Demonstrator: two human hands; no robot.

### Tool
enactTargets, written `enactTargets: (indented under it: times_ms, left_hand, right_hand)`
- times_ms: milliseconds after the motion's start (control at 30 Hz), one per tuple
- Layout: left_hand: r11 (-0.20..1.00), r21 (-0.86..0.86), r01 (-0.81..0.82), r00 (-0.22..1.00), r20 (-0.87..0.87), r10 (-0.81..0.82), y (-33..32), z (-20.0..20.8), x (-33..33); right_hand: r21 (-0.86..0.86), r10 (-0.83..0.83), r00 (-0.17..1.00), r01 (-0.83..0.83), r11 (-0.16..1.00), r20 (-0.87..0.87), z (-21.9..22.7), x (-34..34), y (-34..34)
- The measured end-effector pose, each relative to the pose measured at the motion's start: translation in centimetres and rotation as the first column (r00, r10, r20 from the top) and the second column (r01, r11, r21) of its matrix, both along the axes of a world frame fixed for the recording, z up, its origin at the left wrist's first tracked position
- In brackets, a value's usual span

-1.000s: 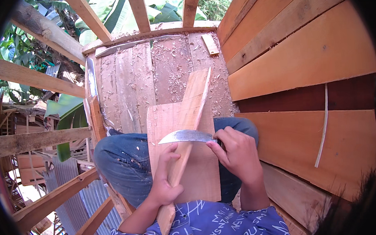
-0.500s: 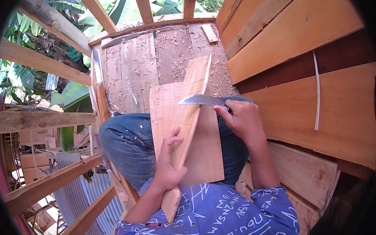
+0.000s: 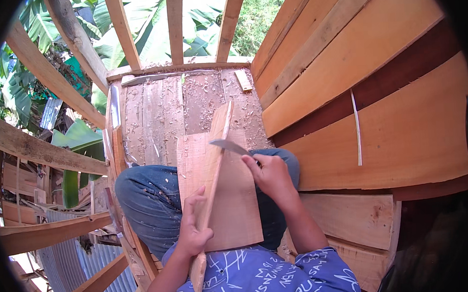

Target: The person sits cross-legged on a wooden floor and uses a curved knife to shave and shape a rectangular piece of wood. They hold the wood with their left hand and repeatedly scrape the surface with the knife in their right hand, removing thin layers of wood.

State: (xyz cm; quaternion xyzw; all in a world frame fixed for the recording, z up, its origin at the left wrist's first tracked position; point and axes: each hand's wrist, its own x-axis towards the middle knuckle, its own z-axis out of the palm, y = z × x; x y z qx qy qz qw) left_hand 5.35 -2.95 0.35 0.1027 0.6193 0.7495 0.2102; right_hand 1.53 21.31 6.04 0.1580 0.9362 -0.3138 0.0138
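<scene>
My left hand (image 3: 194, 226) grips a narrow wooden board (image 3: 213, 185) near its lower end, with the thumb on one side and fingers on the other. The board slants up and away from my body, standing on its edge. My right hand (image 3: 271, 173) is closed around the handle of a knife (image 3: 232, 146). Its curved blade lies across the upper part of the narrow board, at the edge. Beneath, a wide flat board (image 3: 239, 204) rests over my lap between my knees. Most of the knife's handle is hidden in my fingers.
Wood shavings lie over the plank floor (image 3: 163, 110) ahead. A small wood block (image 3: 243, 80) sits near the far edge. Plank walls (image 3: 391, 122) rise on the right, with a thin pale strip (image 3: 357, 129) against them. Open wooden railings (image 3: 49, 150) stand on the left.
The view has tilted up, so my hands and boards sit lower and further left. The knife blade has turned, its tip pointing more upward, still at the narrow board's edge.
</scene>
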Motion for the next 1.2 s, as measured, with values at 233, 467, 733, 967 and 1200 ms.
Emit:
enactTargets:
  times_ms: [233, 467, 733, 967, 1200]
  left_hand:
    - [1.0, -0.009, -0.022, 1.0, 0.007, 0.022, 0.3, -0.2, -0.5]
    - [0.998, -0.069, -0.007, 0.999, -0.033, 0.005, 0.4, 0.2, -0.6]
    - [0.999, 0.01, -0.032, 0.999, -0.007, 0.032, 0.9, -0.1, -0.6]
    - [1.0, 0.011, 0.017, 0.999, -0.039, -0.016, 1.6, 0.1, -1.3]
    - [0.996, -0.083, 0.012, 0.998, -0.063, -0.017, 1.4, 0.0, -0.4]
  right_hand:
    - [0.088, 0.029, 0.997, -0.023, 0.996, -0.066, -0.3, 0.2, -0.6]
    - [-0.038, 0.117, 0.992, -0.119, 0.992, -0.039, -1.4, 1.0, -0.6]
    - [-0.046, 0.144, 0.989, -0.146, 0.988, -0.042, -1.6, 0.0, -0.4]
    - [-0.022, 0.19, 0.951, -0.202, 0.979, -0.245, -3.1, 1.3, -1.5]
    - [0.035, 0.097, 0.989, -0.094, 0.995, -0.109, -4.3, 1.0, 0.1]
